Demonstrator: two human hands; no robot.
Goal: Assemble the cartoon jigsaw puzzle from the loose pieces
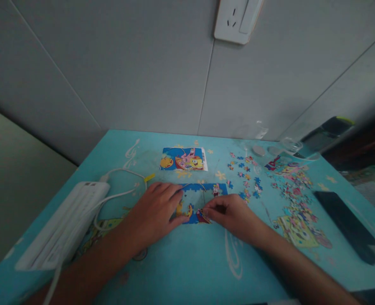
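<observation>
Found puzzle frame on bench, long axis crosswise, covered at its left end by left hand, thumb and fingers parted, and met at its near edge by right hand, fingers nearly pinched, holding nothing confirmable.

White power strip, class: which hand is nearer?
Left. The left hand is right of the power strip, at the left edge of the jigsaw; the right hand is farther right.
</observation>
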